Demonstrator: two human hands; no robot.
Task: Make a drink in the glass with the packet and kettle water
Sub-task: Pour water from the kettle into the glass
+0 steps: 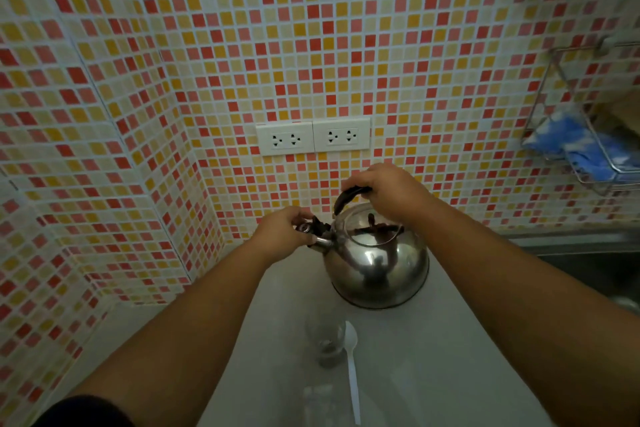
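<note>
Our right hand (384, 192) covers most of the kettle (377, 260) handle, so we cannot see the grip itself. Our left hand (282, 232) hides part of the spout cap (317, 227); whether the cap is open we cannot tell. The glass (325, 336), at six o'clock from the kettle, is blurred, its contents unclear. At three o'clock the wire rack (588, 121) is cut by the edge. The spoon (352, 367) handle's end fades into dimness.

Your two forearms are bare all the way down to your left hand (282, 232) and right hand (388, 192). A dark sleeve edge (86, 411) shows near your left elbow.
</note>
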